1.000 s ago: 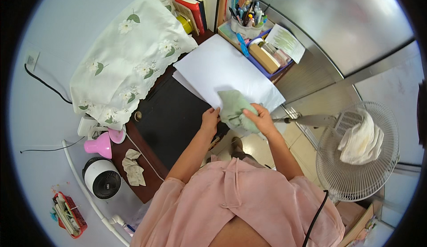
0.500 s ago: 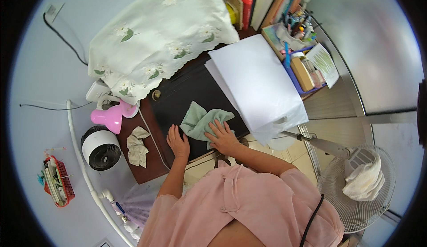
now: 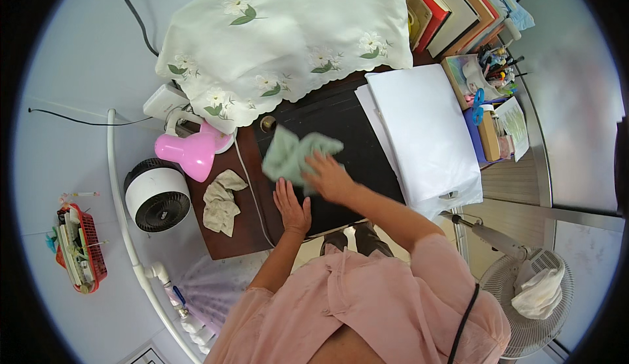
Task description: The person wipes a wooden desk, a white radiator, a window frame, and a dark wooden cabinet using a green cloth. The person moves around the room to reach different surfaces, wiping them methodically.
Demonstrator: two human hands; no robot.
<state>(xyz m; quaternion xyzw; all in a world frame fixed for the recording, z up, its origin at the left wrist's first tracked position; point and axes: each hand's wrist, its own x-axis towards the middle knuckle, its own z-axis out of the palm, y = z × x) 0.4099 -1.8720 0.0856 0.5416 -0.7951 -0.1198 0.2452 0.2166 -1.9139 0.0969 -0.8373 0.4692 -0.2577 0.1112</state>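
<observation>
A pale green cloth [image 3: 288, 155] lies bunched on a black desk pad [image 3: 350, 121], its shape softly blurred. My right hand [image 3: 329, 178] bears down on the cloth's right side, fingers bent into the fabric. Beside the cloth's lower edge, my left hand [image 3: 293, 211] rests flat at the pad's near left with its fingers stretched out, holding nothing. A small round brass-coloured object [image 3: 268, 123] sits at the pad's far left corner. White sheets in a clear plastic bag [image 3: 426, 128] cover the pad's right part.
Left of the pad are a crumpled beige cloth [image 3: 223, 202], a pink desk lamp [image 3: 188, 154], a white cord [image 3: 247, 174] and a small white fan [image 3: 157, 197]. A flowered cover [image 3: 288, 30] hangs behind. Books [image 3: 452, 17] and a blue tray [image 3: 473, 134] stand right; a standing fan [image 3: 527, 305] is nearer.
My right hand has pushed the cloth leftward and away over the pad, and the cloth is more bunched. My left hand stays flat near the pad's left edge. The whole view has shifted.
</observation>
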